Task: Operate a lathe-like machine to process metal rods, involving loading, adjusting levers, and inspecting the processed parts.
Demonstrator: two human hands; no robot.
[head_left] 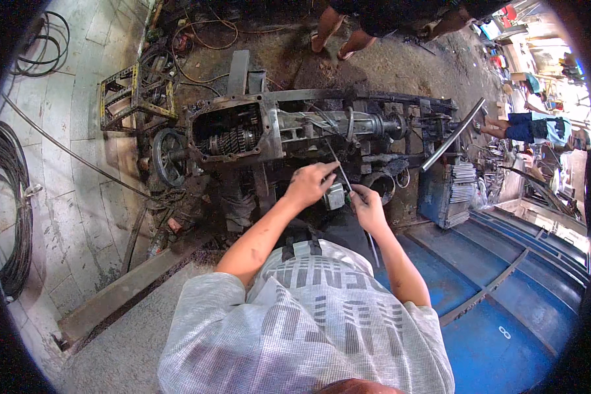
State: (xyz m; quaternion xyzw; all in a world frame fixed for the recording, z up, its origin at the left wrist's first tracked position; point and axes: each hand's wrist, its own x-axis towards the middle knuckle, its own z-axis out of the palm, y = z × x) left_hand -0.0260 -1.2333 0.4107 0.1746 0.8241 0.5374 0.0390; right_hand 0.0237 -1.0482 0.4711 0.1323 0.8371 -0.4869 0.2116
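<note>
A thin, light metal rod (346, 178) slants from the machine down past my right side. My right hand (369, 207) pinches it between thumb and fingers. A little higher, my left hand (308, 185) has its fingers bent, their tips closed at the rod's upper part. Just below the fingers sits a small grey metal block (335, 197), partly covered by my left hand. Ahead lies a greasy gearbox housing (272, 141) with its top open, showing toothed gears (233, 141) inside. A long ribbed casing (325, 123) extends from it to the right. The rod's far end is hard to make out among the parts.
A yellow-black metal frame (136, 98) and a handwheel (169, 157) stand left of the gearbox. A shiny tube (453, 134) juts out at right, above a blue finned box (448, 190). Blue metal panels (505, 308) lie lower right. Other people's legs (338, 39) are beyond the machine.
</note>
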